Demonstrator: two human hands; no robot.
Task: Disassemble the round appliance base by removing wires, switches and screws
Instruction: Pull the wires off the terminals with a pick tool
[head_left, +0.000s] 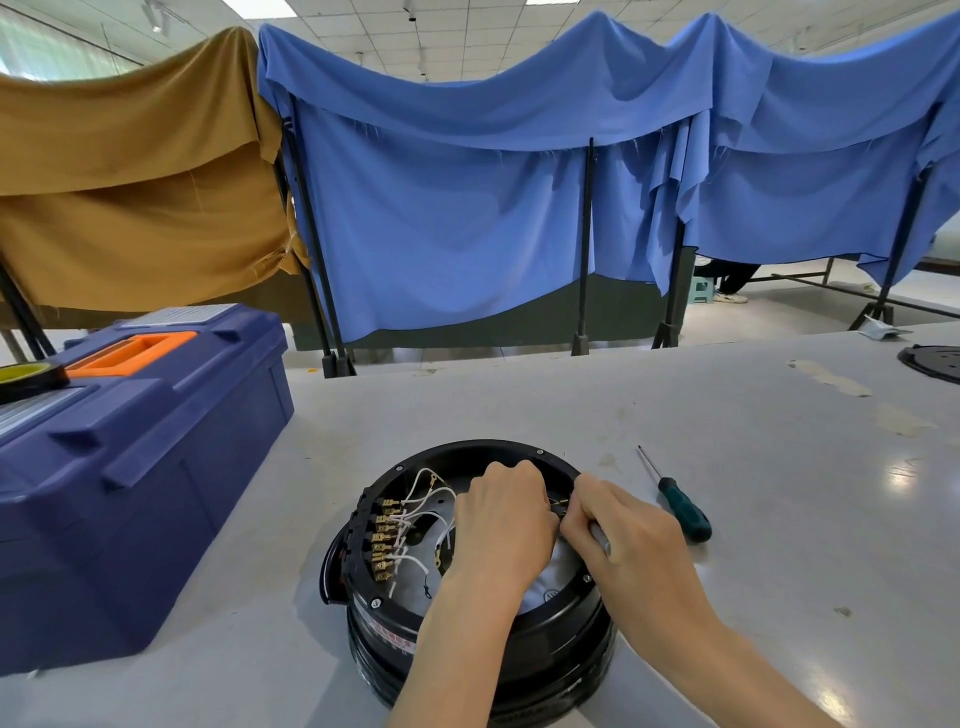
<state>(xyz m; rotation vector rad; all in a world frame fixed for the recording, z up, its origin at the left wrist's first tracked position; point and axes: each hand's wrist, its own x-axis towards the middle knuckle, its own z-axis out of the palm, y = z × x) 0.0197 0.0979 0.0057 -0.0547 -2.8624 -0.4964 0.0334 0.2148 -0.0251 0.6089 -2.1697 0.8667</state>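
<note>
Head view: base (467, 639) sits at the worktop's (727, 415) near edge, open side up, white wires (421, 493) looping inside, and both hands meet at its right rim: left hand (501, 525) curled down, its grip hidden so I cannot tell whether it pinches anything, right hand (628, 530) with its grip wrapped round a silvery tool (600, 538). Risk, I'd say: a hard yank snaps a wire or slips the tool into a finger. Screwdriver (683, 509) lies just right, toolbox (130, 467) well left.

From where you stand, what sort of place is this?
Probably a repair workshop or training hall: a dark blue plastic toolbox and a green-handled screwdriver sit on the grey worktable beside an opened round black appliance base, and blue cloth draped over black stands screens the booth.
</note>
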